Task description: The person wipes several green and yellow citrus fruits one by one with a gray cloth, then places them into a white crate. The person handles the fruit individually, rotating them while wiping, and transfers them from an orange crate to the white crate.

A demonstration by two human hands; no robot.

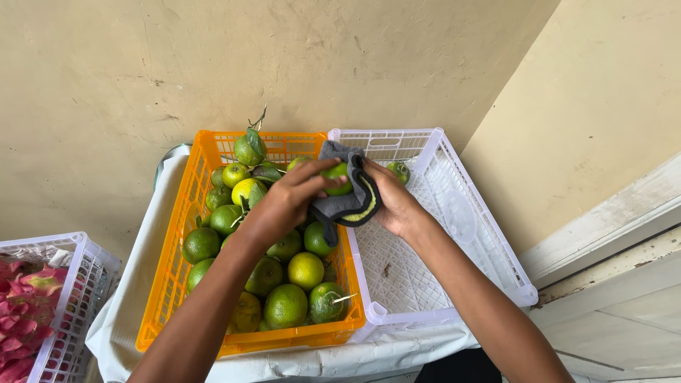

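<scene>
Head view, looking down: the left hand (pixel 287 202) pinches a green orange (pixel 338 178) between thumb and fingers, holding it above the seam where two crates meet. The right hand (pixel 394 202) is closed around a grey cloth (pixel 347 191), cupping it under and around the fruit, so the orange sits half wrapped in the cloth. Below the left forearm, the orange crate (pixel 167 284) is piled with green and yellowish oranges, some with stems and leaves attached. Just beside it, touching, the white crate (pixel 454 167) is almost bare, with one small green orange (pixel 399 169) in its far corner. Both crates rest on a table (pixel 135 284) draped in white cloth, and a third white crate of pink dragon fruit (pixel 28 312) stands at the far left. To my eye, the grip on the fruit looks light; if the cloth drags against it, the orange could slip and drop onto the crate rims. The stiff stems in the pile could also snag the cloth.
</scene>
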